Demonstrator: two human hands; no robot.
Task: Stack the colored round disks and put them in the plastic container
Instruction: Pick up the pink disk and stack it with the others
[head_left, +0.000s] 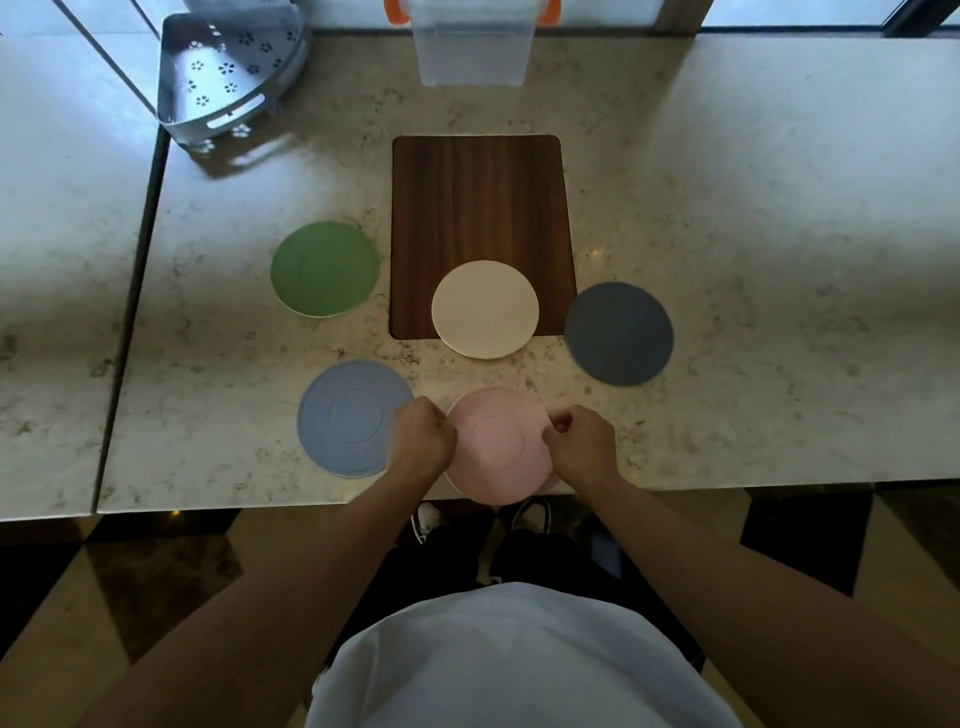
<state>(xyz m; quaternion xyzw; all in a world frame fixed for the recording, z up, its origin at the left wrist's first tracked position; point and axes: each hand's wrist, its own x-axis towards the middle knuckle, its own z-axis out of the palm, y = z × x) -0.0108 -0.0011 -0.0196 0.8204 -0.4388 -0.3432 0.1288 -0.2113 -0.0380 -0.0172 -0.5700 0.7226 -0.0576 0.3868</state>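
Note:
Several round disks lie on the marble table. A pink disk (497, 448) sits at the near edge, slightly overhanging it; my left hand (422, 435) pinches its left rim and my right hand (581, 442) pinches its right rim. A light blue disk (343, 418) lies just left, partly under my left hand. A cream disk (484, 308) rests on the near end of a dark wooden board (480, 202). A green disk (324, 268) lies at the left, a dark grey disk (618, 333) at the right. The clear plastic container (471, 49) with orange handles stands at the far edge.
A grey perforated corner rack (223, 78) stands at the far left of the table. A seam and a second table top (57, 260) run along the left. My feet and a dark-and-tan floor (156, 571) show below the near edge.

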